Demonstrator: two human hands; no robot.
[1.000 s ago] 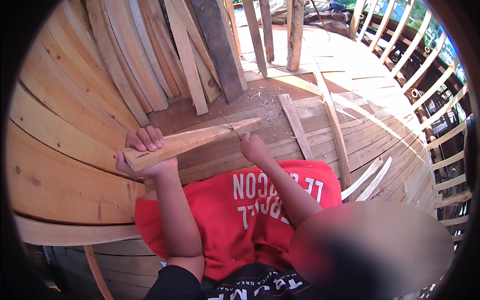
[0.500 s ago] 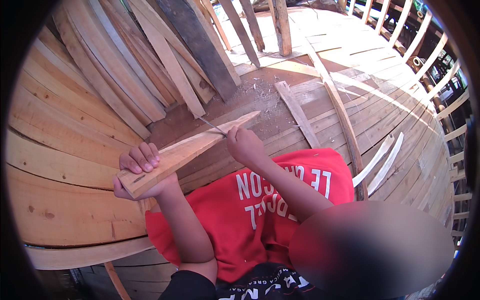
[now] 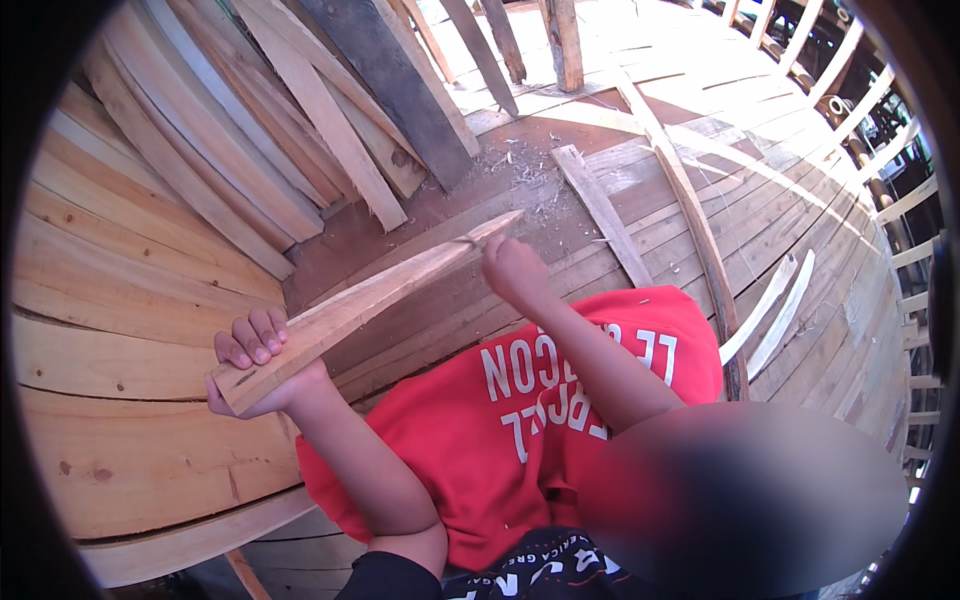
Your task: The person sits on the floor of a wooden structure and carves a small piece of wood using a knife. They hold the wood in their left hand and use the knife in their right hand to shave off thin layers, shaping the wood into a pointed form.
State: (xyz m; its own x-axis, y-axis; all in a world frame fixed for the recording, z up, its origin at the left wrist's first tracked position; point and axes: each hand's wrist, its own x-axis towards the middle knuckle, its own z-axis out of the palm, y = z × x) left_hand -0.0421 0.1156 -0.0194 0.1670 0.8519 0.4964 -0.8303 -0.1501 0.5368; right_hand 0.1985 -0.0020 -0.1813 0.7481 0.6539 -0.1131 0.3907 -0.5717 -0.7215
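Note:
A long wedge-shaped piece of wood (image 3: 370,295) slants across the middle, its pointed end up and to the right. My left hand (image 3: 262,352) is wrapped round the thick lower end, fingers over the top and palm beneath. Close to the pointed end, my right hand (image 3: 515,272) is closed on a thin-bladed knife (image 3: 468,240). Its handle is hidden in the fist, and the short visible part of the blade lies against the wood's upper side, blurred. Red cloth with white lettering (image 3: 450,400) spreads under both forearms.
Curved planks (image 3: 110,350) form a wall on the left, with boards (image 3: 320,120) leaning on it. Shavings (image 3: 530,180) litter the plank floor. A short board (image 3: 600,215), a long strip (image 3: 680,190) and two pale curved pieces (image 3: 785,310) lie right. Posts (image 3: 563,45) stand behind.
My right hand has slid with the knife along the wood toward its pointed end, up and right. My left hand and the thick end have shifted slightly left and down.

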